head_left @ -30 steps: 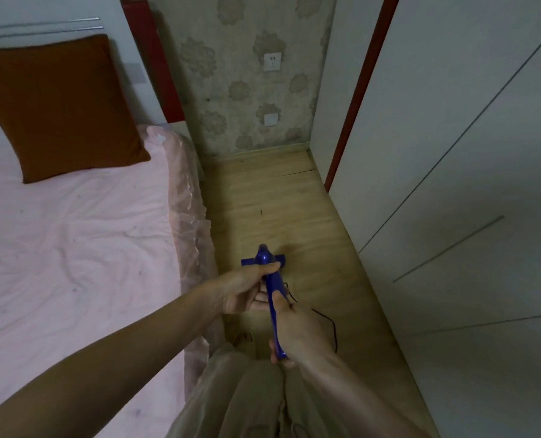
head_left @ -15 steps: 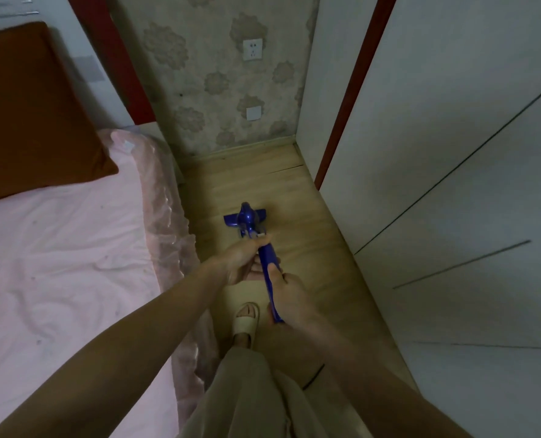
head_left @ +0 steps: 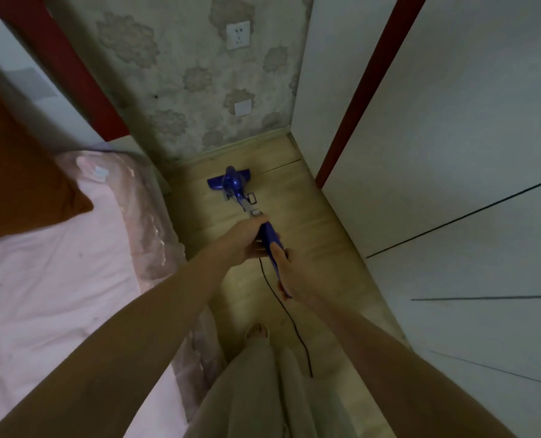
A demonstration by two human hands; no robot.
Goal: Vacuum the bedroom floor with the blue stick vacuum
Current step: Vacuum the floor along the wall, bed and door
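- Blue stick vacuum (head_left: 236, 184): floor head is sitting on the wooden floor (head_left: 297, 216) just short of the wallpapered wall (head_left: 193, 90), in the aisle beside the bed (head_left: 57, 279)
- Left hand (head_left: 247, 241) and right hand (head_left: 289, 273): both are curling round the handle
- Progress: far end of the aisle being reached; floor nearer the person's feet judged remaining, cleanliness not discernible

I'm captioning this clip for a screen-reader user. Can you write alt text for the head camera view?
Seen from above, a person's left hand and right hand grip a blue stick vacuum, its head on the wooden floor near the wallpapered wall. A pink bed lies to the left, white wardrobe doors to the right, and a black cord trails back.
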